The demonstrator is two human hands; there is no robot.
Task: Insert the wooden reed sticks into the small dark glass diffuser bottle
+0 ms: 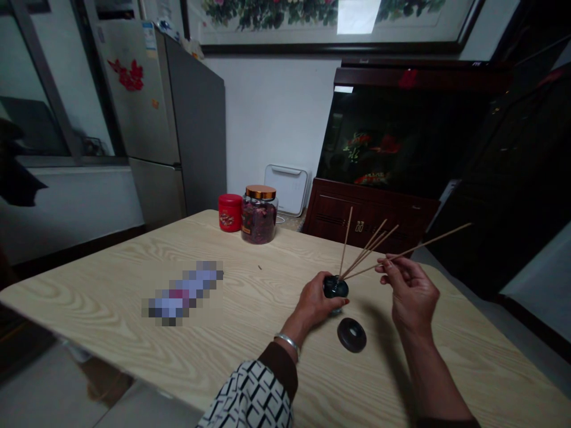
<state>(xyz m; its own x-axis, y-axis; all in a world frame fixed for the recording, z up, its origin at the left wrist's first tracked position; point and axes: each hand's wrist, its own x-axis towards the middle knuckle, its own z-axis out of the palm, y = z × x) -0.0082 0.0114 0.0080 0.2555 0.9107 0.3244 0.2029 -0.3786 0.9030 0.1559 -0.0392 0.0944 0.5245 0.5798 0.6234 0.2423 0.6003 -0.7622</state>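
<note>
The left hand (314, 303) is closed around a small dark bottle (335, 288), just at the fingers. The bottle looks smooth and glossy, so it can slip; better to hold it by the round body. Thin wooden sticks (361, 252) stand in its top, and they seem light and stiff but easy to snap. Just below the bottle lies a dark ring-shaped disc (351, 334) on the surface (267, 309). To the right, the right hand (413, 291) pinches one long stick (428, 242) with its fingertips.

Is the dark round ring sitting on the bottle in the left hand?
No, the dark round ring lies on the wooden table, apart from the small dark bottle that the left hand grips.
</note>
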